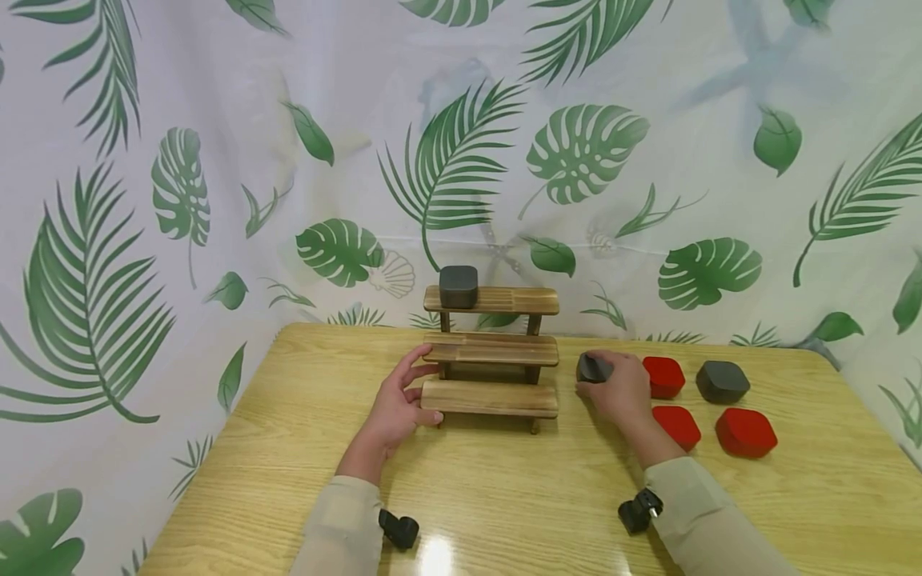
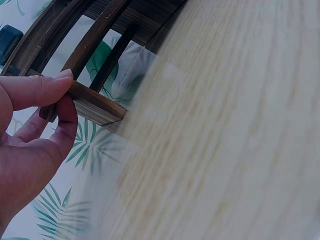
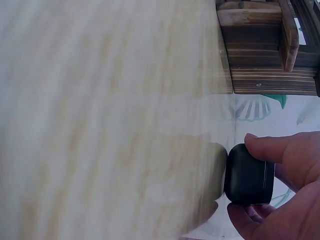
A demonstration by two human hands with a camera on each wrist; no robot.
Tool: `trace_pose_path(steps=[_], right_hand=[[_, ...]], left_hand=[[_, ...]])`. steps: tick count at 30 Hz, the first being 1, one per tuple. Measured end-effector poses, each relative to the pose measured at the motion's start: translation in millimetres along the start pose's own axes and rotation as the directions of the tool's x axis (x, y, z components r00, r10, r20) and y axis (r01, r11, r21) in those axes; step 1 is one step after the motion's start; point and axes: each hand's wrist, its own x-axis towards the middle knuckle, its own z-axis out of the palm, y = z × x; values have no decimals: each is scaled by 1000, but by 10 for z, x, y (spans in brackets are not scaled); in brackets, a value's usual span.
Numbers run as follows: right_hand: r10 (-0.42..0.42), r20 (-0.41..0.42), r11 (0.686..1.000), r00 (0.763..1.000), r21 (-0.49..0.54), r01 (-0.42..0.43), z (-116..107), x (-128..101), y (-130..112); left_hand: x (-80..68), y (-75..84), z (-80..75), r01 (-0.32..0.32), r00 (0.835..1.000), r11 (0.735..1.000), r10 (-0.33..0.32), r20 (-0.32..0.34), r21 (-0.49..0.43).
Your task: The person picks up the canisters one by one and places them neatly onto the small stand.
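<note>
On the bench (image 1: 504, 496), seen from the head, the right hand (image 1: 618, 390) grips a dark grey box (image 1: 592, 368) just right of the wooden step shelf (image 1: 491, 352); the left hand (image 1: 398, 402) holds the shelf's lowest step at its left end. Red boxes (image 1: 663, 376) lie farther right.

From the left wrist, thumb and fingers (image 2: 37, 90) pinch the step's end (image 2: 92, 102).

From the right wrist, fingers (image 3: 280, 150) curl round the grey box (image 3: 248, 175), which touches the bench, with the shelf (image 3: 260, 60) beyond it.
</note>
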Motion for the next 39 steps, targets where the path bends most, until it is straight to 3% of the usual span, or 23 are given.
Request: trace_pose_path(steps=[13,27,39], right_hand=[[44,-22,998,999,51,-42,-72,-13,-77],[-52,-95,992,994,108,62,-236,7,-276],[-69,-117,987,991,134,85,-343,29,-382]], left_hand=[[-4,-3,4,8,1000,1000,-8,1,3],[3,-13,-1,-6,1000,1000,6,-2,-2],[1,2,2,-6,1000,1000,6,0,-2]])
